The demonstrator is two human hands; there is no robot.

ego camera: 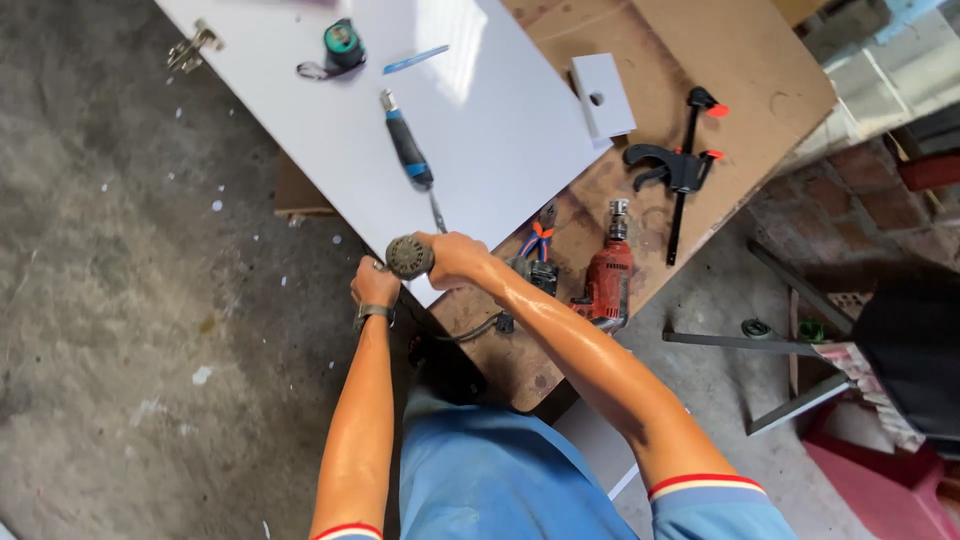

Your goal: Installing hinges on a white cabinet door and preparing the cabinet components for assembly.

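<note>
I'm gripping the grey power tool (410, 256) with my right hand (455, 255), fingers wrapped round it at the white panel's (480, 130) near corner; left hand (375, 288) is steadying underneath, fingers curled, so it's bearing squarely on the worktop (760, 90) edge.

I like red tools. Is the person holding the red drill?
No, the red drill lies untouched on the brown board, while the right hand grips a grey power tool.

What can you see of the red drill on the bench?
The red drill lies flat on the brown bench, chuck toward the far side and grip toward the person. Its body looks like red plastic, the chuck grey metal. No hand touches it. Orange-handled pliers lie just to its left; a black clamp lies beyond it.
</note>
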